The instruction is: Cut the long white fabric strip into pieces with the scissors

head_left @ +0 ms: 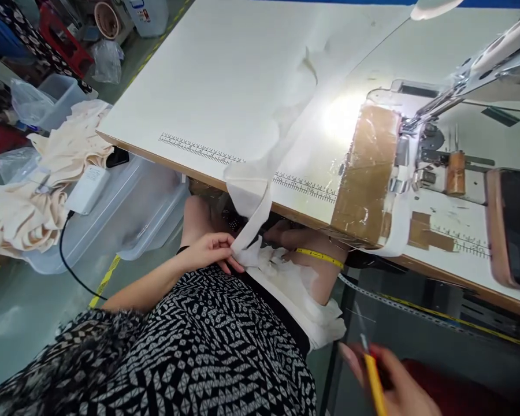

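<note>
My left hand is closed in a pinch on the end of a white fabric strip, over my lap. The strip hangs down from the table's front edge, where it joins a wider piece of thin white cloth. More white fabric lies bunched across my thighs. My right hand, low at the right and smeared by motion, grips a yellow-handled tool with a narrow metal blade; its exact kind is too blurred to tell. The tool is apart from the fabric.
A sewing machine stands on the white table, with brown tape-covered card beside its needle area. A phone lies at the right. At left, cream cloth pieces and a white power bank rest on a plastic bin.
</note>
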Motion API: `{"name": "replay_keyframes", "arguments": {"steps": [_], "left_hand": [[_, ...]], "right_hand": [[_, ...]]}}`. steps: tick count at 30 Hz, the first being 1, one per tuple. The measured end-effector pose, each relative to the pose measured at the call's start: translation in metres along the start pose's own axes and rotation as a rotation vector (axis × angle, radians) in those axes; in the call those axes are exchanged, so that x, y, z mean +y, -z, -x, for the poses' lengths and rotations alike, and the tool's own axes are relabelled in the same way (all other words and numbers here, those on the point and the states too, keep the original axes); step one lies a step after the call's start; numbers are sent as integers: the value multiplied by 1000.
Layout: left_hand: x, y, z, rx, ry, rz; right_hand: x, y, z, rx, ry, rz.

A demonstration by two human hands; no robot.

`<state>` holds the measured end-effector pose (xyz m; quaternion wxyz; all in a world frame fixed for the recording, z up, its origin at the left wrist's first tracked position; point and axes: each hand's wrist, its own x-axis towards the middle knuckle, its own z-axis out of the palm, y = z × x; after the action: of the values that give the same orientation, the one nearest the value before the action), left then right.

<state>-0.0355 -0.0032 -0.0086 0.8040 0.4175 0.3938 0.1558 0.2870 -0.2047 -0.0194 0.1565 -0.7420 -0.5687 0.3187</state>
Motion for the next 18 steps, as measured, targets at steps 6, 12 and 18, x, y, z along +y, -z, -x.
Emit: {"name": "replay_keyframes", "arguments": {"steps": [6, 12, 18], "left_hand": [[-11, -12, 10, 39, 45, 73], [-10, -8, 13, 83, 76, 106], [-10, -9, 12, 79, 90, 128]], "right_hand": [[-77, -26, -61, -481, 187, -243], [-99, -27, -107, -692, 284, -179], [-107, -28, -122, -681, 339, -65]]}}
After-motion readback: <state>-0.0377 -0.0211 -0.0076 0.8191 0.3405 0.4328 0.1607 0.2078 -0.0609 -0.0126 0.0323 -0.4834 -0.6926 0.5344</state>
